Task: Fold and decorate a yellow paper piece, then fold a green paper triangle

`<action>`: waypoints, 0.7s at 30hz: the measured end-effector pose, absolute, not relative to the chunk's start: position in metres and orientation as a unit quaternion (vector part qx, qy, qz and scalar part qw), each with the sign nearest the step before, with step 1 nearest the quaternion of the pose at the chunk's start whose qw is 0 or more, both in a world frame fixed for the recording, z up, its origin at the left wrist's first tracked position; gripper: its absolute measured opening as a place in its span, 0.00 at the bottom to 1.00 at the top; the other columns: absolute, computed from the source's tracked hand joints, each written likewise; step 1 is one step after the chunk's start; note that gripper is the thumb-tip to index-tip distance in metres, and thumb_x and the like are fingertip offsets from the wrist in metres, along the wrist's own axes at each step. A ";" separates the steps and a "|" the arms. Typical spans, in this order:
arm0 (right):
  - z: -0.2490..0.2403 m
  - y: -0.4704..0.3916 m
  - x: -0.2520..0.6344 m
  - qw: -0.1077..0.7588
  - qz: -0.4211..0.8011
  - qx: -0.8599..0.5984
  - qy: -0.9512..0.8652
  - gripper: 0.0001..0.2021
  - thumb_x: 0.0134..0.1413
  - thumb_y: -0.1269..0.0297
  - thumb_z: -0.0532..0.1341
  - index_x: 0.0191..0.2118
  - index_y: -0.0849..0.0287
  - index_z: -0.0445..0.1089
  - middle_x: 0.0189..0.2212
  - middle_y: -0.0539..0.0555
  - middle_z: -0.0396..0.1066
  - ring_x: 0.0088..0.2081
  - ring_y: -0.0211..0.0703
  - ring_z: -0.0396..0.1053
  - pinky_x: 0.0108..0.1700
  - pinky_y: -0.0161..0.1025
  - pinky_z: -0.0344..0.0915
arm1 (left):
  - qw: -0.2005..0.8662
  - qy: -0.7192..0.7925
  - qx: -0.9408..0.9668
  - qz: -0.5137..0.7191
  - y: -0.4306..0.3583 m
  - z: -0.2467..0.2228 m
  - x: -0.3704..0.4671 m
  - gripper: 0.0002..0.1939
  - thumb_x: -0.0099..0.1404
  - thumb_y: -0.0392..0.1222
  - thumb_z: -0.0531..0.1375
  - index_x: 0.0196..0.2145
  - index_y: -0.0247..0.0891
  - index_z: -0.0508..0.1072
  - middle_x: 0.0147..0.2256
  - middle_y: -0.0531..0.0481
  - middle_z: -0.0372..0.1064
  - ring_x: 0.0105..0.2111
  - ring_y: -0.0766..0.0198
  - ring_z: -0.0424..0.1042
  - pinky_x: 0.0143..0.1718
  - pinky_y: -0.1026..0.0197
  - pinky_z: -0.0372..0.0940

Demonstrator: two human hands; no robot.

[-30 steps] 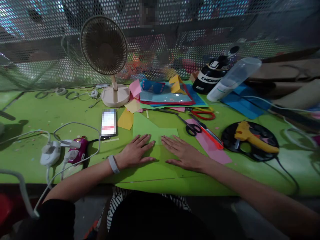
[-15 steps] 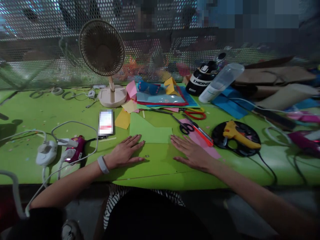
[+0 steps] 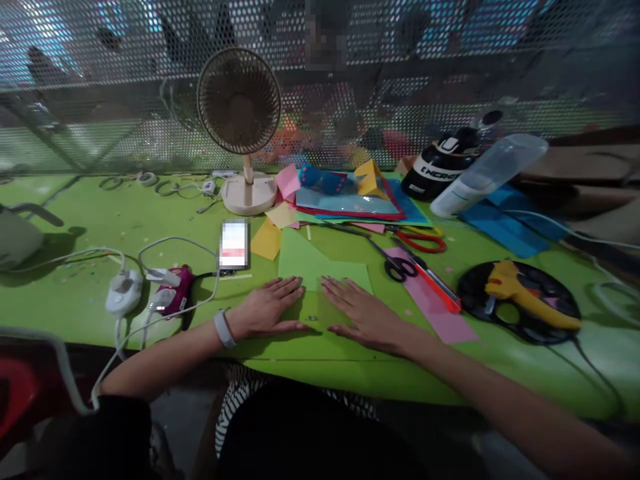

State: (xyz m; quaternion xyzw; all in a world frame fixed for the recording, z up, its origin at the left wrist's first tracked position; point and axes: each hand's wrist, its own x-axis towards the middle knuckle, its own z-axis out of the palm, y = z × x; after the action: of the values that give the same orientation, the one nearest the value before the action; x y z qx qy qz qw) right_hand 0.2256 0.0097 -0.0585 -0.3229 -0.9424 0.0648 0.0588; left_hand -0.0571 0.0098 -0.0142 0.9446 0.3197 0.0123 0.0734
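A sheet of light green paper lies flat on the green table, one side cut or folded on a slant. My left hand rests palm down with its fingertips on the sheet's near left edge. Close beside it, my right hand is also flat, fingertips over the near edge. Both hands have their fingers stretched out and grip nothing. Between them a tiny shiny bit sits on the table. To the right lie black-handled scissors, a red utility knife and a pink paper strip.
A yellow glue gun lies on a black round tray at right. Behind stand a fan, a black bottle and a leaning clear bottle. A phone, plugs and white cables occupy the left.
My right hand has slid left along the paper's near edge, closer to my left hand. The camera view has turned, showing more of the table's left side.
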 end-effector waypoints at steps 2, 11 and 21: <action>-0.060 0.005 0.241 0.068 0.058 -0.337 -0.937 0.42 0.63 0.42 0.48 0.71 0.58 0.26 0.69 0.61 0.40 0.69 0.53 0.43 0.67 0.58 0.48 | 0.075 0.329 0.941 0.006 0.009 -0.011 -0.063 0.40 0.69 0.66 0.41 0.66 0.32 0.54 0.66 0.38 0.49 0.67 0.56 0.49 0.67 0.52 0.45; -0.065 -0.008 0.274 0.075 0.006 -0.374 -0.924 0.44 0.62 0.41 0.48 0.70 0.59 0.23 0.69 0.62 0.43 0.68 0.54 0.46 0.66 0.58 0.51 | 0.036 0.394 0.918 -0.017 -0.002 0.003 -0.074 0.42 0.68 0.68 0.38 0.62 0.30 0.60 0.63 0.38 0.56 0.65 0.54 0.54 0.67 0.50 0.41; -0.052 -0.007 0.264 0.048 0.014 -0.412 -0.910 0.39 0.64 0.40 0.44 0.69 0.67 0.46 0.66 0.65 0.49 0.67 0.54 0.49 0.67 0.57 0.48 | 0.046 0.280 0.958 0.026 0.019 -0.024 0.014 0.48 0.66 0.71 0.38 0.67 0.26 0.47 0.68 0.35 0.39 0.69 0.54 0.37 0.68 0.51 0.33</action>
State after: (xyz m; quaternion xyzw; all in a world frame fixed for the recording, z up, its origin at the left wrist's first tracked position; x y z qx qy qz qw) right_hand 0.2636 -0.0066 -0.0517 -0.4116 -0.9100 0.0143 0.0484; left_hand 0.0139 0.0191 -0.0240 0.9584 0.2803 0.0265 0.0460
